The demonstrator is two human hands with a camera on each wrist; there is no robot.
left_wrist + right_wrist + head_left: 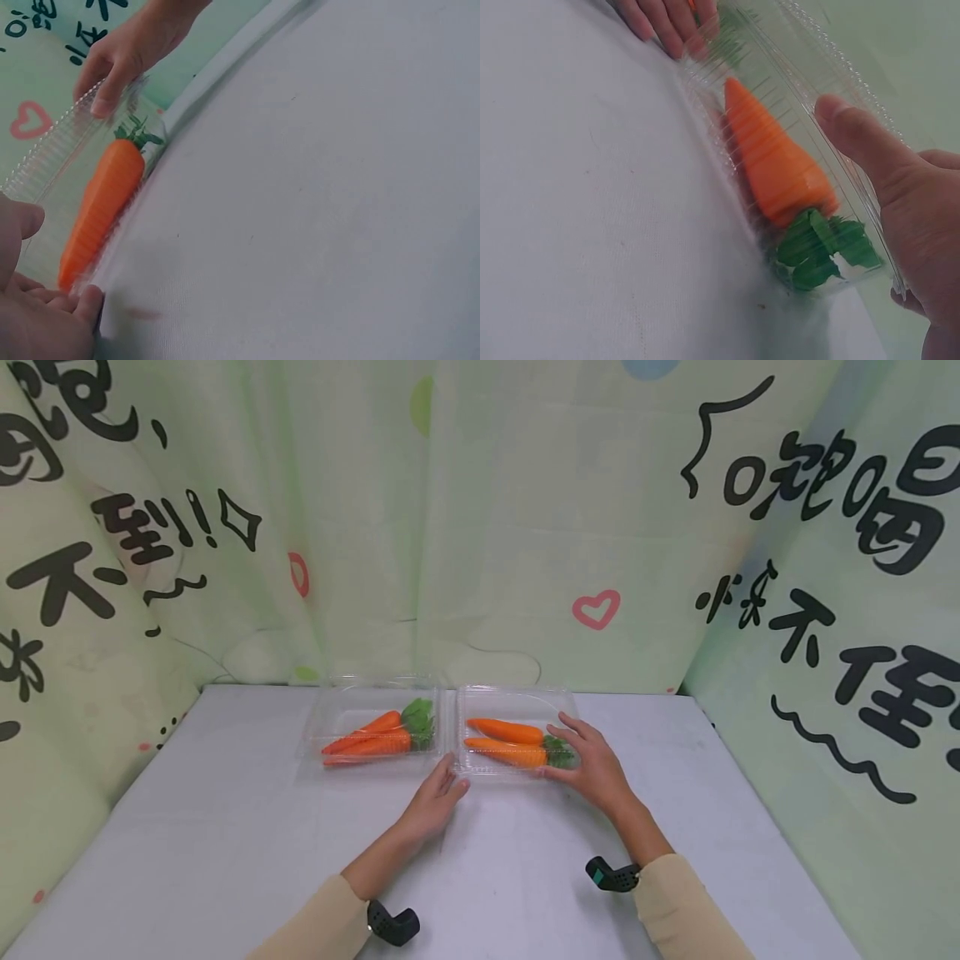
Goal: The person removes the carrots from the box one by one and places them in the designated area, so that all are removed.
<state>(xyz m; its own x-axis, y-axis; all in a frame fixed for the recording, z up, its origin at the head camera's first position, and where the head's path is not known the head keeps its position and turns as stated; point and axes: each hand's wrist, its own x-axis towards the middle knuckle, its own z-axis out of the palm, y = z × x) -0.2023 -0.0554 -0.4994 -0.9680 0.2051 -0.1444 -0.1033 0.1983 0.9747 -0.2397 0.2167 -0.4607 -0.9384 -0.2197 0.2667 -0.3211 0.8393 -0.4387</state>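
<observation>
Two clear plastic boxes stand side by side at the back of the table. The right box [517, 697] holds two orange carrots [506, 731] with green tops at their right ends. My right hand [592, 768] grips this box at its right side, thumb along the front rim and fingers spread toward the back. At its front left corner is my left hand [435, 802], with extended fingers touching the box's end and the thumb apart. Through the box wall, a carrot [776, 161] and its leafy top [825, 251] show in the right wrist view.
Close to the left of the gripped box is the left box [318, 710], with several redder carrots [371, 743] and a green top inside. A white cloth covers the table [225, 860]. Behind and beside it hangs a pale green curtain [502, 527] with black lettering.
</observation>
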